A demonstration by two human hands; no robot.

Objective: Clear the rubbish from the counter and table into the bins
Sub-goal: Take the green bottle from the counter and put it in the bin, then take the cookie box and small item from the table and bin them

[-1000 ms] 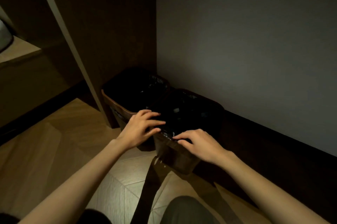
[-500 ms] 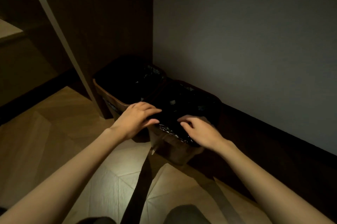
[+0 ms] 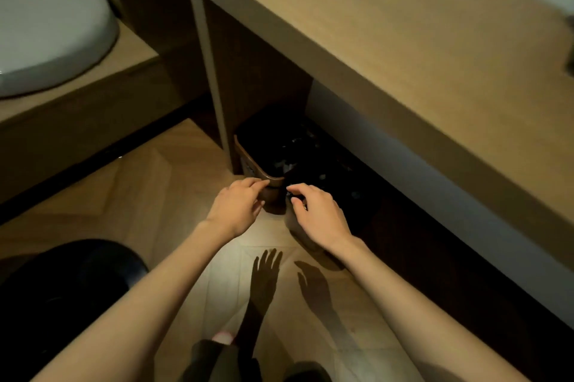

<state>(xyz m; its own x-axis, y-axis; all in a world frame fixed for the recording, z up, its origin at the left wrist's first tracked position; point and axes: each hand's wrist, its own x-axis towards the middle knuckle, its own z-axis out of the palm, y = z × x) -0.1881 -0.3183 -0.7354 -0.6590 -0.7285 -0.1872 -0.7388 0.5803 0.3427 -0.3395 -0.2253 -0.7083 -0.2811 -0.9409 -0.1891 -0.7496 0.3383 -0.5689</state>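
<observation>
Down under the wooden counter (image 3: 372, 24) is where your bins live: the left bin (image 3: 248, 161), brown rim with a black liner, and the right bin (image 3: 329, 185), mostly lost in shadow. They stand touching, side by side, and the pair runs along the counter's front edge, back against the wall. Both sit straight ahead of your hands and a bit lower. Your left hand (image 3: 239, 207) is empty, fingers relaxed, tips right at the near corner of the left bin's rim. Your right hand (image 3: 320, 217) hangs over the near edge of the right bin with its fingers bent down; it's too dark to tell whether they pinch the liner or just hover. So each hand is closest to its own bin, no crossing needed. Neither carries any rubbish I can see, so I'd guess the next grab comes from the countertop, up and to the right, nearer your right hand. Both hands throw shadows on the wood floor (image 3: 155, 189).
</observation>
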